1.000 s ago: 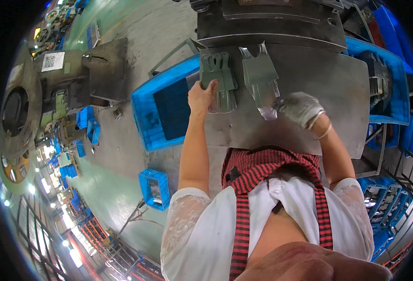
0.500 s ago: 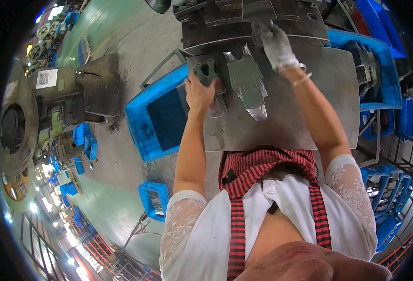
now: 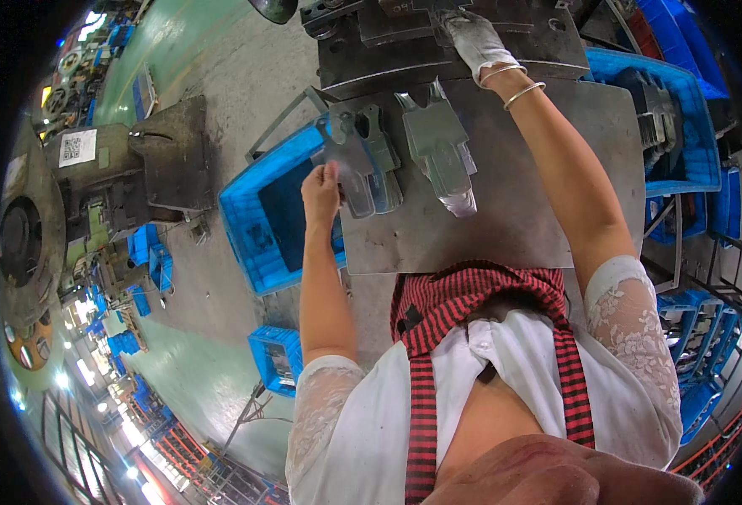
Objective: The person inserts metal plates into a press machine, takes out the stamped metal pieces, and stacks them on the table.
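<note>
My bare left hand (image 3: 320, 195) pinches the edge of a flat grey sheet-metal plate (image 3: 354, 172), slightly blurred, at the left side of the steel table (image 3: 506, 202). Under and beside that plate lies a small stack of similar metal plates (image 3: 385, 160) with a cut-out at the far end. To its right rests another pile of shaped metal plates (image 3: 438, 143), two prongs pointing away from me. My right hand (image 3: 472, 40), in a whitish glove, reaches to the dark metal die (image 3: 514, 55) at the far edge. Its fingers look bent; what they grip is not clear.
A blue crate (image 3: 245, 210) stands left of the table. Another blue crate (image 3: 699, 126) on the right holds stacked metal parts. A small blue bin (image 3: 277, 358) sits lower left. Heavy machinery (image 3: 93, 168) stands farther left.
My left hand has moved left and toward me, drawing a plate off the left stack. The gloved right hand has moved farther away and slightly left over the die.
</note>
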`<action>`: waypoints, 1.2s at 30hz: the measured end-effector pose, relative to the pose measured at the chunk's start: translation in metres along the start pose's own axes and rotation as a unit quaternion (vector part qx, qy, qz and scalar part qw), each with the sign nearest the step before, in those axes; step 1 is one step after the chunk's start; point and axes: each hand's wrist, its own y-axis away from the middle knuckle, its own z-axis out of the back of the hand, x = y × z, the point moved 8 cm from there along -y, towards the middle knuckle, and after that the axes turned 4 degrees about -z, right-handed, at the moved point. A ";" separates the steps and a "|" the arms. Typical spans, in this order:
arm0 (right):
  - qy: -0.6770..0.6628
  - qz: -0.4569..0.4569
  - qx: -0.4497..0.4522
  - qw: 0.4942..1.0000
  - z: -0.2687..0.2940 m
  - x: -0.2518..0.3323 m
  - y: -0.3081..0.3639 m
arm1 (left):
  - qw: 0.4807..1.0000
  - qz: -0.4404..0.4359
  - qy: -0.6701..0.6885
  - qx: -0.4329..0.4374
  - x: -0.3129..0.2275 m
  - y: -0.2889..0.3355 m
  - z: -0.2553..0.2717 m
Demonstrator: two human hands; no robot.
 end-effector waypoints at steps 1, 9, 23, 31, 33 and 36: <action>0.005 0.004 0.004 1.000 0.010 0.007 -0.004 | 1.000 0.003 -0.001 -0.006 -0.004 0.001 0.008; -0.389 -0.353 0.083 0.847 0.059 -0.018 0.041 | 0.930 -0.026 0.354 0.092 -0.113 0.016 -0.032; -0.606 -0.398 0.077 0.685 0.095 -0.014 0.075 | 0.922 -0.127 0.351 0.104 -0.194 -0.107 -0.139; -0.230 -0.167 0.045 0.958 0.029 -0.011 0.012 | 0.951 -0.296 -0.074 -0.059 -0.197 -0.094 -0.095; -0.189 -0.163 0.063 0.966 0.030 -0.011 0.010 | 0.910 -0.313 -0.224 -0.158 -0.158 -0.058 -0.056; -0.140 -0.141 0.083 0.976 0.038 0.003 0.000 | 0.936 -0.102 -0.336 -0.028 -0.036 -0.029 -0.021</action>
